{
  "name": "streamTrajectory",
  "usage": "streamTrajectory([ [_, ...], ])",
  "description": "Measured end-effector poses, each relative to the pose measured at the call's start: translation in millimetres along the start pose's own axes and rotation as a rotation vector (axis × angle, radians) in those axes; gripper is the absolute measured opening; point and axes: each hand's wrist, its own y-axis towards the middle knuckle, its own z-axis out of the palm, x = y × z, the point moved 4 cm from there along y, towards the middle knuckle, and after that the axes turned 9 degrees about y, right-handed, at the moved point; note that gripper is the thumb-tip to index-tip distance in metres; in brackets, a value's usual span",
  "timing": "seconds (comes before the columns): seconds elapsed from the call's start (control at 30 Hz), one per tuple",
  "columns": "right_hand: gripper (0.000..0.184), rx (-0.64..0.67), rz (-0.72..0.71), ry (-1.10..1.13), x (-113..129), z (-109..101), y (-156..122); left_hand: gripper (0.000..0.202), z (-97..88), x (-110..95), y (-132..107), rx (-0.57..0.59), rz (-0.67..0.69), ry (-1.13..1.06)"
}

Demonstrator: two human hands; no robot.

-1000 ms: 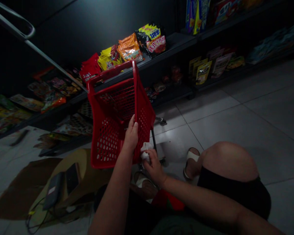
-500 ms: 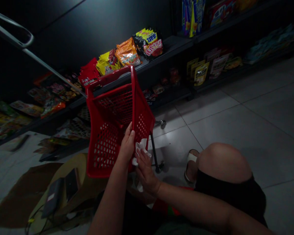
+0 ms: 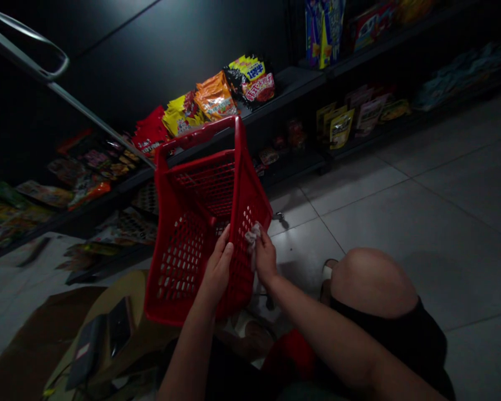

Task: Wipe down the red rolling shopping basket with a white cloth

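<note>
A red plastic shopping basket cart (image 3: 167,217) with perforated sides stands tilted in front of me, its long metal pull handle (image 3: 96,120) reaching to the upper left. My left hand (image 3: 218,266) grips the cart's near right rim, thumb on top and fingers over the edge. Against the outside of the cart's right wall, my right hand (image 3: 265,259) holds a crumpled white cloth (image 3: 253,236) pinched in its fingers. Part of the cloth hangs below the hand.
Dark shelves (image 3: 294,83) with several snack packets (image 3: 217,97) run behind the cart. At lower left, a round stool (image 3: 137,284) carries a phone (image 3: 120,326) and a dark power bank (image 3: 87,351). My knee (image 3: 371,281) is at right, above the tiled floor (image 3: 455,223).
My right hand has moved up and right along the cart's outer wall, and the cloth is now bunched in its fingers. The cart has shifted slightly right; my left hand stays on its rim.
</note>
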Motion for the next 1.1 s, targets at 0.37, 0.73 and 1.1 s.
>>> streamTrajectory([
  [0.37, 0.049, 0.135, -0.15, -0.279, -8, 3, -86, 0.051, 0.1, -2, -25, 0.041, 0.035, 0.034],
  [0.73, 0.047, -0.088, -0.027, -0.13, -8, -28, 24, 0.049, -12.3, -8, 16, 0.014, 0.01, 0.202],
  [1.1, 0.035, -0.051, -0.068, -0.156, 6, -13, 11, 0.048, 2.7, -14, 29, 0.045, 0.085, 0.258],
])
